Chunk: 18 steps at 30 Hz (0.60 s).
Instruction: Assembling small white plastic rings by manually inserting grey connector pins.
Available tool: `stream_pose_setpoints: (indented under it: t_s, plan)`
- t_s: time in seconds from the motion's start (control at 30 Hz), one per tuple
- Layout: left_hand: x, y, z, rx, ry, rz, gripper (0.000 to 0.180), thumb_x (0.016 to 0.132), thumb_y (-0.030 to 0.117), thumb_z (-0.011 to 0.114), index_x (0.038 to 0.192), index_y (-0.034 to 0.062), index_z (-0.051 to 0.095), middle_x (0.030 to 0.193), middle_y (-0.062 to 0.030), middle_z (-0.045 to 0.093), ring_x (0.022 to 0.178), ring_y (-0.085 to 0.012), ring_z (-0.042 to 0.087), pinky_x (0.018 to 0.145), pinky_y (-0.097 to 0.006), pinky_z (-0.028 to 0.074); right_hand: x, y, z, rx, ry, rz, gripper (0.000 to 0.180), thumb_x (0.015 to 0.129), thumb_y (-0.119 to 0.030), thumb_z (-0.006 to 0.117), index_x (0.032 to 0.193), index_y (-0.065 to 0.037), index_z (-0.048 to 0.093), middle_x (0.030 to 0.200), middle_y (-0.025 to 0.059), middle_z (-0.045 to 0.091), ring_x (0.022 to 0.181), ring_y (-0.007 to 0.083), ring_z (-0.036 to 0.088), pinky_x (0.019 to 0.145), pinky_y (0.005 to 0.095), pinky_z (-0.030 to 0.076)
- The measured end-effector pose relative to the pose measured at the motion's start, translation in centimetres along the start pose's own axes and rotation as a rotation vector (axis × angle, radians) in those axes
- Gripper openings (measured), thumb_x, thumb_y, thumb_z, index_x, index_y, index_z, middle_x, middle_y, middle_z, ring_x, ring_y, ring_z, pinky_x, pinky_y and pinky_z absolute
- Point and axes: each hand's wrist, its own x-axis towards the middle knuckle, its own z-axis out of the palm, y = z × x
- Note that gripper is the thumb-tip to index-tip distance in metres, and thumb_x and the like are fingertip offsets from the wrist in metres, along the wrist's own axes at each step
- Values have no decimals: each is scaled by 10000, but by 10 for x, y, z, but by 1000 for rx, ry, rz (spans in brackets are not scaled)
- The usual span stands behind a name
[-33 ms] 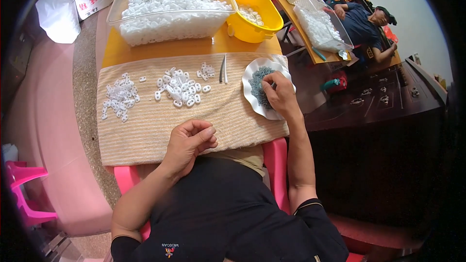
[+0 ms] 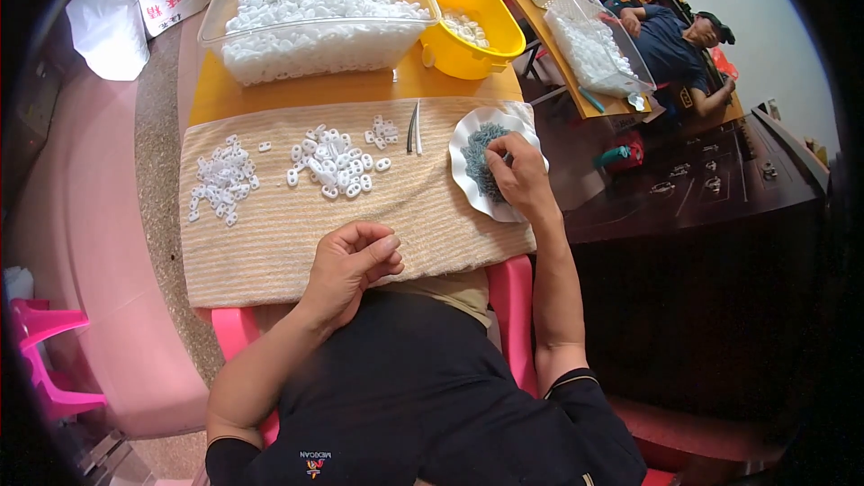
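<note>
- Two big containers stand at the far edge of the counter [image 2: 360,88]: a clear plastic tub [image 2: 315,13] heaped with small white plastic pieces, and to its right a yellow bowl [image 2: 468,27] with a few of the same pieces in it.
- A beige ribbed cloth [image 2: 297,234] covers the near part of the counter, and the work lies on it.
- Near the cloth's right edge sits a white scalloped plate [image 2: 463,139] holding a mound of small grey-blue bits [image 2: 481,157].
- The right hand [image 2: 517,175] rests on that plate, its fingertips pinched down into the grey-blue mound; whether it has one yet I cannot tell.
- The left hand [image 2: 351,261] lies at the near edge of the cloth, fingers curled narrowly together, perhaps around one white piece, though that is hidden.
- One loose pile of white ring-like pieces [image 2: 337,162] lies in the middle of the cloth; a clearer-looking pile [image 2: 220,180] lies to the left.
- A thin pair of tweezers [image 2: 414,128] lies just left of the plate, untouched.
- The step in hand seems to be picking one grey-blue bit; the next move calls for a fine pinch and bringing it across to the left hand.
</note>
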Motion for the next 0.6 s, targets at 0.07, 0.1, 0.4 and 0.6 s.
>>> stream_pose_setpoints:
  t_s: [0.07, 0.1, 0.4, 0.6]
  plan:
    - [-1, 1, 1, 7, 4, 1, 134, 882, 112, 667, 979, 41, 608, 831, -38, 651, 739, -117, 654, 714, -270, 578, 0, 2, 1, 40, 1, 5, 120, 832, -108, 645, 857, 6, 617, 847, 183, 614, 782, 330, 617, 706, 392, 477]
    - [-1, 1, 1, 13, 7, 3, 134, 882, 112, 667, 979, 41, 608, 830, -37, 651, 739, -117, 654, 713, -270, 578, 0, 1, 1, 40, 1, 4, 120, 832, -108, 645, 857, 6, 617, 847, 183, 614, 782, 330, 617, 706, 392, 477]
    - [0, 0, -1, -1, -2, 3, 130, 885, 111, 664, 979, 41, 609, 826, -41, 653, 740, -123, 654, 714, -280, 578, -7, -13, -4, 86, -27, 151, 160, 874, -142, 630, 847, 15, 613, 793, 149, 603, 694, 259, 588, 656, 347, 469]
    - [1, -1, -2, -9, 4, 14, 143, 890, 112, 657, 997, 34, 600, 839, -46, 651, 742, -134, 654, 716, -283, 573, -20, -32, 5, 363, -18, 141, 69, 896, -56, 615, 852, -5, 599, 738, -10, 547, 619, 68, 472, 564, 213, 390]
